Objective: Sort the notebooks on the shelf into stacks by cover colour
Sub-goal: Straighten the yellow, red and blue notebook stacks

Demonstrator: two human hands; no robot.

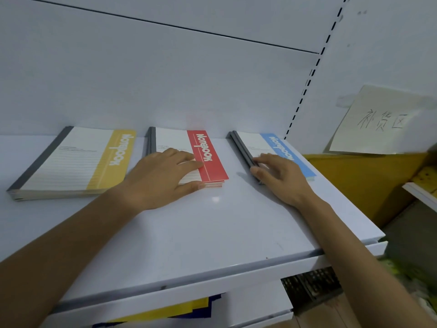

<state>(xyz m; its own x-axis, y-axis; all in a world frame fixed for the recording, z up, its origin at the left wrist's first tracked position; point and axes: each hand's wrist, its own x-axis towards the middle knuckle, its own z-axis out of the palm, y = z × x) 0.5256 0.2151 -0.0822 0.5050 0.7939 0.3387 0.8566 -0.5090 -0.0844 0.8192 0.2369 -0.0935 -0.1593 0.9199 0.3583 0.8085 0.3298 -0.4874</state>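
- Hiding most of the white half and the near edge of the red stack [211, 157] under the left hand [160, 177].
- Covering the near left corner of the blue stack [281, 144] with the right hand [281, 177], and so blocking the count of notebooks there; showing only two grey spines side by side at the far end.
- Leaving the small print on every cover too blurred to read.
- Cutting off yellow and dark blue sheets [189, 308] under the shelf front, and smearing the things at the far right edge past telling.
- Pressing the left palm down on the red stack, fingers [186, 159] straight and spread wide across the cover, thumb lying along the near edge, holding nothing.
- Laying the right fingers [267, 159] loosely on top of the blue stack by its grey spine, thumb touching the spine's side, nearly straight and not closing round anything.
- Lying flat in a row along the back of the white shelf [212, 233]: yellow stack [71, 162] at left and apart from both hands, red in the middle, blue at right.
- Hanging on the wall right of the shelf, a paper sign [378, 121] with handwritten characters, above a yellow box [354, 181].
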